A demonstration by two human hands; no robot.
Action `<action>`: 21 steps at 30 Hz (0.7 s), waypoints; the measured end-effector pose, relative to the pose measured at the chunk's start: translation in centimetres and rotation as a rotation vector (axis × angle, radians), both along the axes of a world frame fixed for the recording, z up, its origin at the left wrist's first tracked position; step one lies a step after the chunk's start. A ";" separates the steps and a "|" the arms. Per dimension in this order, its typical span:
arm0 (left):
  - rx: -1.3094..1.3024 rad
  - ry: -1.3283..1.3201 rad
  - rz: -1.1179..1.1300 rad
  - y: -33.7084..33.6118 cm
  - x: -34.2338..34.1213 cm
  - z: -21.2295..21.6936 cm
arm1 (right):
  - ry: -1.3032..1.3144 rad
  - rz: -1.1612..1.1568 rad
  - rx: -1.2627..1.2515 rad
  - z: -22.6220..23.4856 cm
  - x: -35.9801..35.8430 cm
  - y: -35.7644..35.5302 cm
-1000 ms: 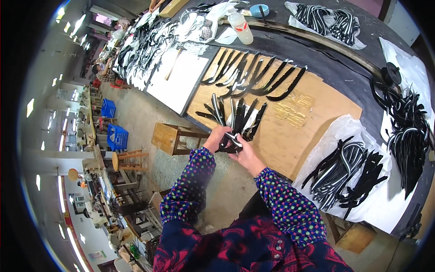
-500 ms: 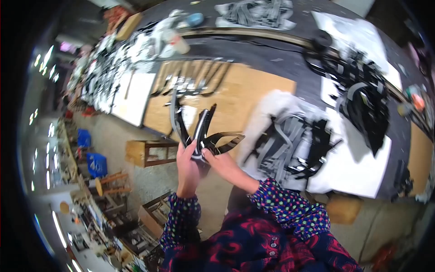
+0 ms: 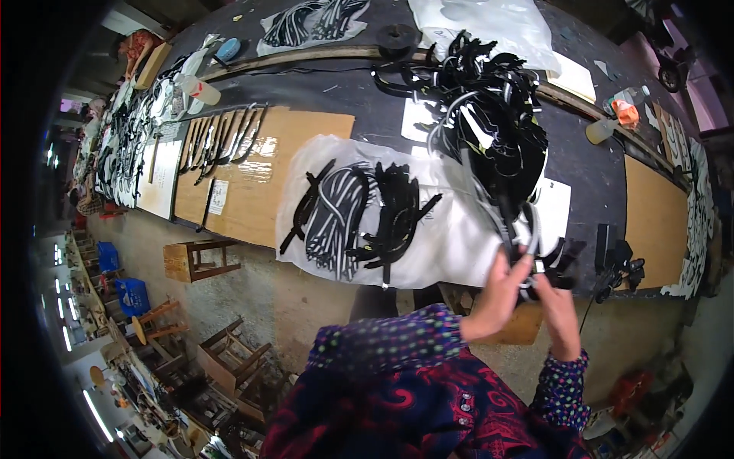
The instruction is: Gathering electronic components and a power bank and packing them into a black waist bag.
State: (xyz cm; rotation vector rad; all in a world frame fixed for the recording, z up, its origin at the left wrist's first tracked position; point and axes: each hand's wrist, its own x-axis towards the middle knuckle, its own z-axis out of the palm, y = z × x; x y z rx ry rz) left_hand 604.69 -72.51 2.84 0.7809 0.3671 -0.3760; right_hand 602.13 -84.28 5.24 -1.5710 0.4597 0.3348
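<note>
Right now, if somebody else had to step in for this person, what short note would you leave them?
Left hand and right hand are together at the bench edge, both gripping black strap pieces at the foot of the big black pile.
Laid out already: sorted bundles on the white sheet, and a row of curved pieces on the brown board.
Left: the big pile looks mostly unsorted.

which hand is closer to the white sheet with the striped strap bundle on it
Left. The left hand is raised right at the white sheet's near right corner, by the striped bundle. The right hand is further right, past that corner, over the dark table edge.
</note>
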 end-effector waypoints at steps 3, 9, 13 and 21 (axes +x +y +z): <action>-0.101 -0.084 -0.030 -7.7 0.2 0.8 | -0.012 -0.128 -0.105 1.0 -1.4 -7.5; 0.141 -0.389 -0.075 -17.0 2.3 0.8 | 0.013 -0.419 -0.410 2.9 -0.4 -13.6; 0.087 -0.350 -0.239 -18.6 4.4 -1.7 | 0.112 -0.429 -0.381 -0.1 0.0 -16.7; 0.845 -0.104 -0.509 -18.6 7.2 -23.4 | 0.100 -0.443 0.523 -20.8 1.4 -13.7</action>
